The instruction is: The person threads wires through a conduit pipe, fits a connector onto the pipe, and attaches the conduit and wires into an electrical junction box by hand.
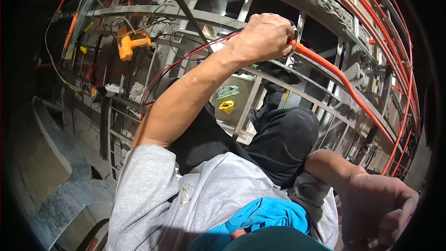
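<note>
My left hand (269, 35) is out in front at the top middle, its fingers wrapped round the near end of an orange flexible conduit (337, 70). A thin metal ring (294, 42) shows at the edge of the fist; the fingers hide the conduit's end. From behind my left wrist, a red wire and black wires (186, 57) run down to the left. My right hand (383, 204) is raised close at the lower right, fingers curled toward the palm. Something small and pale (373, 242) shows at its fingertips, too unclear to name.
An orange power tool (130, 43) hangs on the framework at left. Metal framing (306, 94) spreads below my legs, with a yellow crumpled item (226, 107) beneath. Orange conduits (395, 23) run along the right. A galvanized duct (69, 204) stands at lower left.
</note>
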`<action>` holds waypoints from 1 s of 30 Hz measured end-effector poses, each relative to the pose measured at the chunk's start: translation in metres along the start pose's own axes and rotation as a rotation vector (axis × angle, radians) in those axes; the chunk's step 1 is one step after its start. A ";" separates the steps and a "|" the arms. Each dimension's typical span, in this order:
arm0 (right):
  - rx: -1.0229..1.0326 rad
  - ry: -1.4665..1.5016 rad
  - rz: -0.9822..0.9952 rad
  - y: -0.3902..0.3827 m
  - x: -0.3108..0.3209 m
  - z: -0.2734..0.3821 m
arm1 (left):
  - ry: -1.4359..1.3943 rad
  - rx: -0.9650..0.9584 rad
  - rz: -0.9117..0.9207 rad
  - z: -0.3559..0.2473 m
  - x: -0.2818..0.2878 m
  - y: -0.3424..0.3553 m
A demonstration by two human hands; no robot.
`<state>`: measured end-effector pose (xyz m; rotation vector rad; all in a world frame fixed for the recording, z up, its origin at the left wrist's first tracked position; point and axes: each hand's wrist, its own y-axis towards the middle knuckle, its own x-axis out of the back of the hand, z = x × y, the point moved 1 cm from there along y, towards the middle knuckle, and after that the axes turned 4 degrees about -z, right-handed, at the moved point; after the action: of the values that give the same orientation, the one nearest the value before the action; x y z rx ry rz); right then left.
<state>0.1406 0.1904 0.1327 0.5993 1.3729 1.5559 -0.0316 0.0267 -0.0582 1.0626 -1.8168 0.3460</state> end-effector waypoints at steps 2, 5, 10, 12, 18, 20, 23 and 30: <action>0.071 -0.062 -0.018 0.001 -0.005 -0.007 | -0.009 0.019 0.015 -0.001 0.000 0.000; 0.036 0.024 -0.090 0.000 -0.015 -0.018 | 0.033 0.107 0.136 -0.008 0.007 0.004; 0.036 -0.138 0.024 -0.002 -0.009 -0.011 | 0.104 0.097 0.050 -0.031 0.011 0.003; -0.002 -0.078 0.064 -0.003 -0.006 -0.016 | 0.139 0.078 0.039 -0.034 0.013 -0.003; -0.109 -0.055 -0.007 -0.004 -0.021 -0.029 | 0.091 -0.016 -0.151 -0.032 0.007 -0.009; -0.156 -0.054 -0.035 -0.003 -0.029 -0.034 | 0.087 -0.020 -0.086 -0.037 0.015 -0.007; -0.274 -0.048 -0.107 -0.001 -0.046 -0.036 | 0.069 0.011 -0.150 -0.035 0.012 -0.012; -0.251 -0.028 0.011 -0.005 -0.046 -0.067 | -0.032 0.098 -0.109 -0.041 0.014 -0.010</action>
<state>0.1065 0.1173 0.1209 0.4731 1.1319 1.6902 -0.0018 0.0395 -0.0280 1.2359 -1.7771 0.3572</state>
